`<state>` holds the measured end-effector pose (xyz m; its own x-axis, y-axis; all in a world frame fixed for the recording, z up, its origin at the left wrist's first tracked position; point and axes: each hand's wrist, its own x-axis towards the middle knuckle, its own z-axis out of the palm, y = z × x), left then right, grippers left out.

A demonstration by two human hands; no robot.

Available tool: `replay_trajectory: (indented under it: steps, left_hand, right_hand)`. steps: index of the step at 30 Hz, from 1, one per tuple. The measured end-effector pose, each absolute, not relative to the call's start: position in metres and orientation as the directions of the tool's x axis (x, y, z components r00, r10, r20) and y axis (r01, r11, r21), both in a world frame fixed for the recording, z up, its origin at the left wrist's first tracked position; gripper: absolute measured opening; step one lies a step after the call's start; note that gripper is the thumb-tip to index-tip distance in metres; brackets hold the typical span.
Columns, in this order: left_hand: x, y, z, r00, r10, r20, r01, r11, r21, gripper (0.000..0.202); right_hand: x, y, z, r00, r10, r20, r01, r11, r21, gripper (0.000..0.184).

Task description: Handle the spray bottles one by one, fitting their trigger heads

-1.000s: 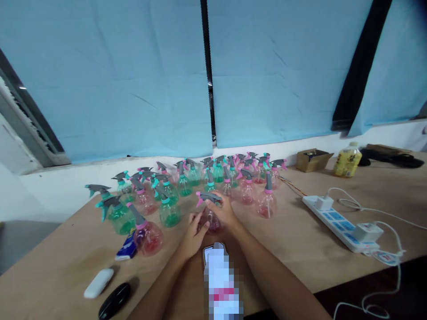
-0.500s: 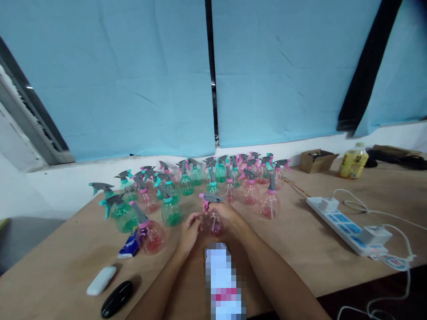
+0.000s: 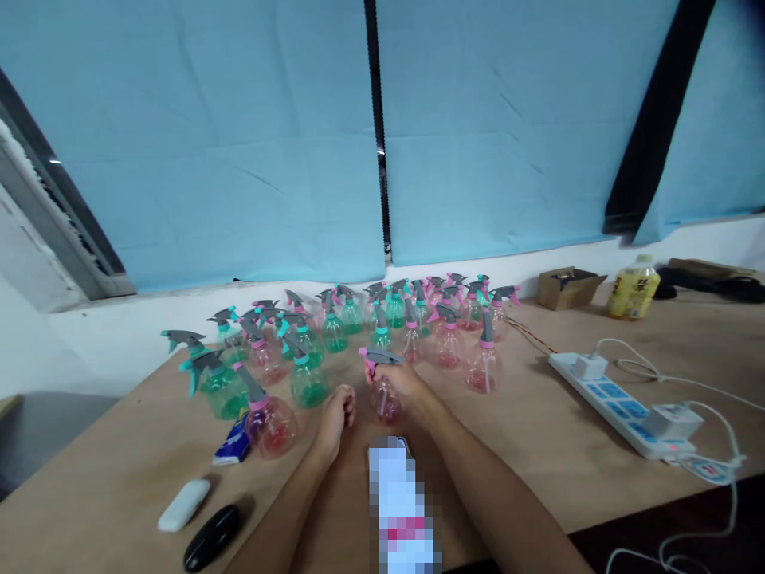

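Note:
My right hand (image 3: 402,379) is wrapped round the neck and trigger of a pink spray bottle (image 3: 387,405), which stands upright on the table with some liquid inside. The bottle's grey head and pink nozzle point left, above my fingers. To its left, apart from it, my left hand (image 3: 339,408) rests by the tabletop with fingers curled in and nothing visible in them. A green spray bottle (image 3: 308,387) stands just beyond my left hand, and another pink spray bottle (image 3: 272,429) is further left.
Several more pink and green spray bottles crowd the back of the table (image 3: 526,446). A phone (image 3: 394,470), partly blurred out, lies between my forearms. On the right are a power strip (image 3: 615,405), a yellow-labelled bottle (image 3: 633,292) and a cardboard box (image 3: 569,290). A blue packet (image 3: 232,445), white case (image 3: 184,505) and black case (image 3: 211,539) lie left.
My left hand has come away from the pink spray bottle, moving slightly left and down, and its fingers have curled in. My right hand keeps its hold on the bottle.

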<state>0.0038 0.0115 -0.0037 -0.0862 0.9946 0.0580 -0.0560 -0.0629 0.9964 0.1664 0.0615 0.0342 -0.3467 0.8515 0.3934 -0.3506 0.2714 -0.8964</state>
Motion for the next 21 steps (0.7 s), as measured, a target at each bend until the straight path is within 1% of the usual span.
replay_trajectory:
  steps: [2, 8, 15, 17, 21]
  left_hand:
    - [0.0035, 0.0113, -0.0033, -0.086, 0.995, 0.058, -0.056, -0.063, 0.996, 0.028]
    - [0.0048, 0.0092, -0.0021, -0.081, 0.996, 0.032, -0.073, -0.038, 0.997, 0.023]
    - [0.0027, 0.0110, -0.0045, -0.077, 0.997, 0.026, -0.070, -0.031, 0.997, 0.023]
    - [0.0027, 0.0117, -0.0050, -0.065, 0.997, 0.030, -0.071, -0.035, 0.997, 0.023]
    - [0.0036, 0.0113, -0.0040, -0.073, 0.997, 0.019, -0.068, -0.024, 0.997, 0.023]
  right_hand:
    - [0.1660, 0.0608, 0.0347, -0.346, 0.852, 0.393, -0.355, 0.269, -0.895, 0.013]
    - [0.1691, 0.0589, 0.0386, -0.318, 0.866, 0.385, -0.312, 0.288, -0.905, 0.020]
    - [0.1663, 0.0572, 0.0380, -0.326, 0.863, 0.385, -0.330, 0.278, -0.902, 0.013]
    - [0.1663, 0.0577, 0.0384, -0.332, 0.861, 0.386, -0.330, 0.278, -0.902, 0.015]
    - [0.1695, 0.0587, 0.0397, -0.303, 0.881, 0.363, -0.295, 0.276, -0.915, 0.024]
